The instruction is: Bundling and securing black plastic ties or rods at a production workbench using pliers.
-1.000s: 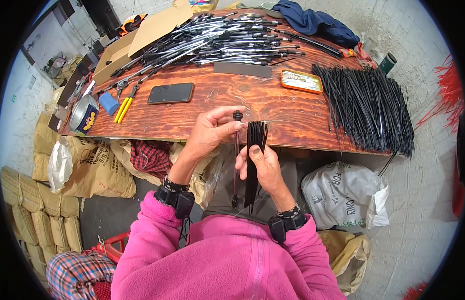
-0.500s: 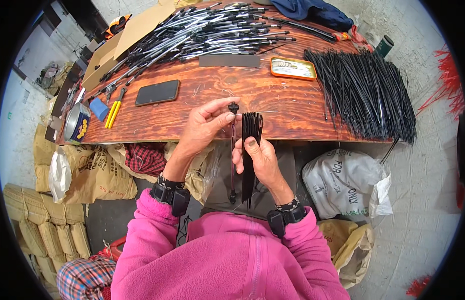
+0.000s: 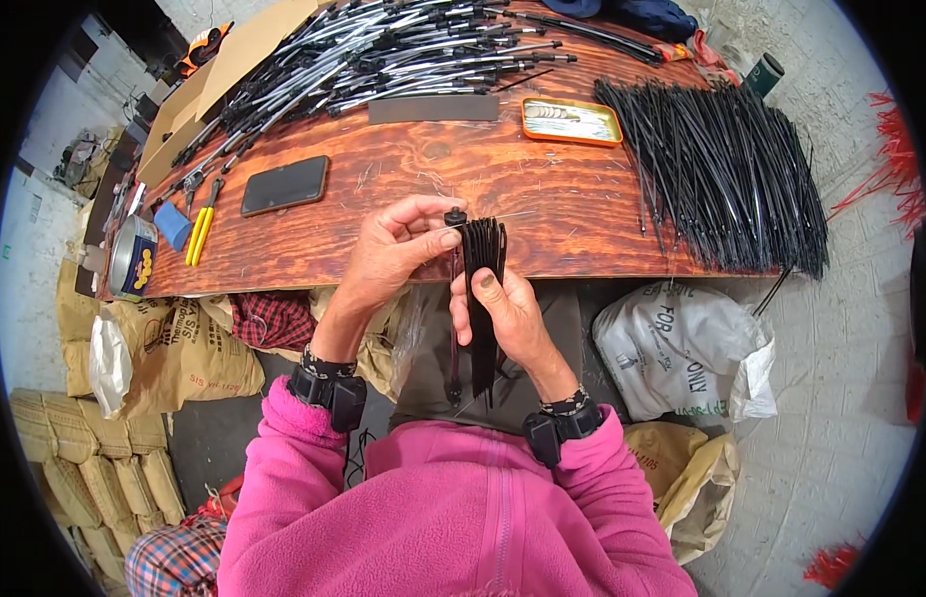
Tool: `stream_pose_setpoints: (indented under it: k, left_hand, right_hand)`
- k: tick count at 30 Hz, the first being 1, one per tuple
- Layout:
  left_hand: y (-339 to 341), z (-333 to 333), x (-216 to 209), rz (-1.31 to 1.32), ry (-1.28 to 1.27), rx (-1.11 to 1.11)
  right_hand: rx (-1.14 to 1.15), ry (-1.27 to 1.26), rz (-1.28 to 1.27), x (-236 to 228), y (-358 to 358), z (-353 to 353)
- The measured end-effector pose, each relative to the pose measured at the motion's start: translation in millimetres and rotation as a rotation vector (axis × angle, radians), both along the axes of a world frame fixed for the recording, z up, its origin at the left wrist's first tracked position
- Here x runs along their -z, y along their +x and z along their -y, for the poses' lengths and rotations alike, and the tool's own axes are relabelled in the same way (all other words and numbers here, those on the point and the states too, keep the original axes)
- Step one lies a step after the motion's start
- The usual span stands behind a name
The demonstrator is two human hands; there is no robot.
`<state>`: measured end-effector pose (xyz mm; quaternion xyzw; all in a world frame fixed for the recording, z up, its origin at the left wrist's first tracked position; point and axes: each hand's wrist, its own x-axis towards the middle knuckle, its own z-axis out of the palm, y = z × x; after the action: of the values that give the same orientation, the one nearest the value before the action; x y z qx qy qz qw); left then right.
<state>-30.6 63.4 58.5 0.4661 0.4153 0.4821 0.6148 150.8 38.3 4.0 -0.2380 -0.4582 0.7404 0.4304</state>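
Right hand [image 3: 508, 313]: clenched round a bundle of long, flat black strips [image 3: 483, 244] with looped upper ends, thumb across the front, fingers curling round its left side. Bundle is mid-frame, long axis nearly vertical, loops up, tails down toward the lap.

Left hand [image 3: 398, 244]: pinching at the black-capped top of a slim, dark reddish rod [image 3: 454, 363]. Can't tell how the pinch splits between cap and wire.

Key relation: a thin, pale, straight wire [image 3: 517, 214] runs from the left thumb tip rightward and slightly up, crosswise to the bundle at its loops, free end sticking out past the right side. Can't tell which loops it passes through, if any. Rod sits just left of the bundle, roughly parallel. Left hand is nearer the loops; right grips lower.

Farther out, on the reddish-brown wooden table [image 3: 562, 199]: orange-rimmed shallow tin [image 3: 614, 134] with pale slivers, upper right of centre; big pile of loose black strips [image 3: 721, 179], right; dark grey flat bar [image 3: 433, 108], upper centre; heap of silver-and-black rods [image 3: 373, 55], top; black phone [image 3: 286, 185], yellow-handled pliers [image 3: 199, 234] and blue block [image 3: 171, 227], left.
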Motion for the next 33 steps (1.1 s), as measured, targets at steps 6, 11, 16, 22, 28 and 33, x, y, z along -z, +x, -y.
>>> stream_pose_setpoints:
  k: [6,11,16,22,28,33]
  left_hand:
    - [-1,0,-1,0.036,0.002,0.078]
    - [-1,0,-4,0.046,0.077,0.071]
    - [7,-1,-1,0.028,0.122,0.046]
    - [14,7,2,0.052,0.046,-0.066]
    - [22,6,-3,0.041,0.135,-0.111]
    - [26,6,-3,0.004,0.151,-0.154]
  right_hand:
    - [-0.010,0.003,-0.017,-4,3,3]
    - [0.010,-0.008,-0.045,-12,-2,8]
    - [0.039,0.003,-0.102,-11,-6,12]
    - [0.058,0.002,-0.113,-2,-8,12]
    - [0.103,0.014,-0.115,-13,-5,7]
    - [0.118,0.010,-0.084,-9,-3,7]
